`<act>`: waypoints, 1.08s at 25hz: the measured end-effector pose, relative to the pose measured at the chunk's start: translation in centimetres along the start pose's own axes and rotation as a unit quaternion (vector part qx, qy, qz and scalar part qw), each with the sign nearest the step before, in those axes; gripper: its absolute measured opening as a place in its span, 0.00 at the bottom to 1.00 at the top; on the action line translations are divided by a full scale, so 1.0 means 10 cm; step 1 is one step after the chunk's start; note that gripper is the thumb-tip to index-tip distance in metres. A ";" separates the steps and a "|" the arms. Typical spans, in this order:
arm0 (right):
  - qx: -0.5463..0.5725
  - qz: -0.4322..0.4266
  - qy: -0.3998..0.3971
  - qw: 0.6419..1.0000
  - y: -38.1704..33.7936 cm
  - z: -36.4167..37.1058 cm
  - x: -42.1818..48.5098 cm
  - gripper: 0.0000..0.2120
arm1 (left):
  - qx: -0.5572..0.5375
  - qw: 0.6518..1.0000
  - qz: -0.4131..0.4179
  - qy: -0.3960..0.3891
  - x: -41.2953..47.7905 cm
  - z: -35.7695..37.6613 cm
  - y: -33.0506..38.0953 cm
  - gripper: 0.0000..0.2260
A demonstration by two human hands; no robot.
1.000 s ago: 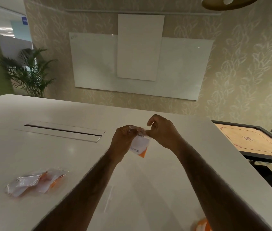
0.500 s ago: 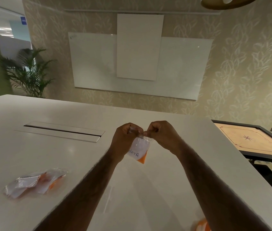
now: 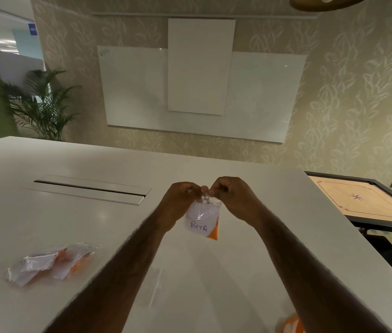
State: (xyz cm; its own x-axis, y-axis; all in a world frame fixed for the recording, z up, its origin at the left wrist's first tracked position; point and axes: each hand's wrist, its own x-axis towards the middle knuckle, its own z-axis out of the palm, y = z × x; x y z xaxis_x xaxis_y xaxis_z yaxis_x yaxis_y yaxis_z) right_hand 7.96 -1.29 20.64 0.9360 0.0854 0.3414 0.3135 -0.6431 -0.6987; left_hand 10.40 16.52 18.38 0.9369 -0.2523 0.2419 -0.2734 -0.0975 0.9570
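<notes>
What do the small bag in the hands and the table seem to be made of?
The small bag: thin clear plastic film, probably; it glints, wrinkles, and a white label and something orange show through.
The table: smooth, pale, semi-gloss top, perhaps laminate or solid surface; it reflects light softly, no grain visible.

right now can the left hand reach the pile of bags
Probably yes, once it lets go: the left hand pinches the small bag with the right hand, and only bare table separates it from the pile.
</notes>
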 end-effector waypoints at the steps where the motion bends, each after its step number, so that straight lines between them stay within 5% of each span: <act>1: 0.005 -0.002 0.001 1.000 0.01 0.01 0.00 0.08 | 0.009 1.000 0.007 0.007 0.01 -0.01 0.01 0.11; 6: 0.064 0.006 -0.011 0.998 0.01 -0.02 -0.03 0.03 | 0.051 0.997 0.012 0.051 0.01 0.02 0.00 0.12; 15: 0.110 0.041 0.011 0.993 0.03 -0.03 -0.05 0.08 | -0.017 0.999 0.026 -0.030 0.01 -0.03 -0.03 0.08; 20: 0.271 0.139 -0.022 0.952 0.07 -0.10 -0.06 0.09 | -0.045 0.999 0.012 -0.024 0.04 -0.04 -0.04 0.06; 27: 0.260 0.202 0.012 0.944 0.10 -0.05 -0.06 0.06 | 0.030 0.999 -0.024 0.013 0.08 -0.01 -0.12 0.08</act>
State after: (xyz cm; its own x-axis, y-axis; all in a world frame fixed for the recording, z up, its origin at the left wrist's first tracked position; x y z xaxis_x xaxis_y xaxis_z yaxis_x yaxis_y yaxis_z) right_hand 7.65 -2.35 20.09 0.9942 -0.1073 -0.0091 -0.0262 -0.1593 -0.9869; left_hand 11.50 16.54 17.46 0.9547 -0.2200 0.2004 -0.2390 -0.1661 0.9567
